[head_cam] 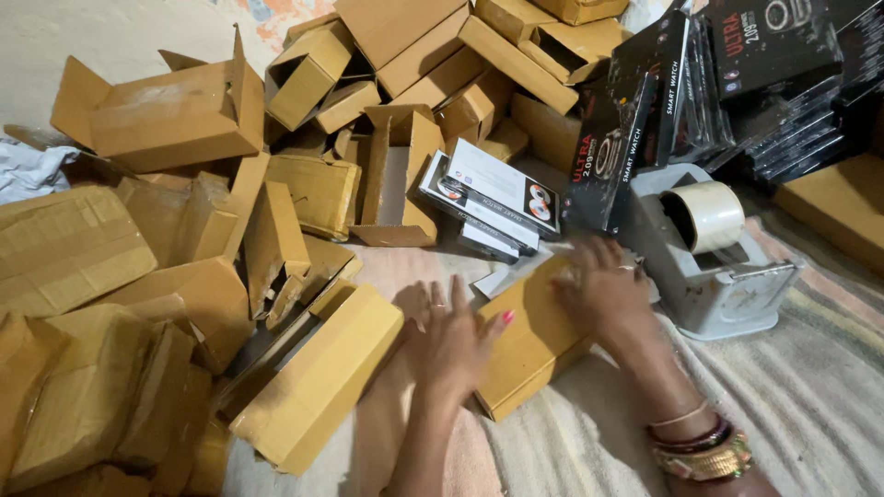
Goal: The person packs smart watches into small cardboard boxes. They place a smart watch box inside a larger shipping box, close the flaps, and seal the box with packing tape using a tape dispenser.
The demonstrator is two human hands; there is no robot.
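Note:
A closed brown cardboard box [532,342] lies on the striped cloth in front of me. My left hand [451,336] rests flat on its near left end, fingers spread. My right hand [603,290] presses on the far right end of the same box, fingers spread and slightly blurred. Bangles circle my right wrist [704,451]. Just beyond the box lie white product boxes [493,198], stacked and tilted.
A grey tape dispenser [709,271] with a pale tape roll [704,213] stands right of the box. Black product boxes [737,83] are stacked at the back right. Several open and flattened brown cartons [184,239] pile up on the left and back. Another closed carton [318,377] lies at my left.

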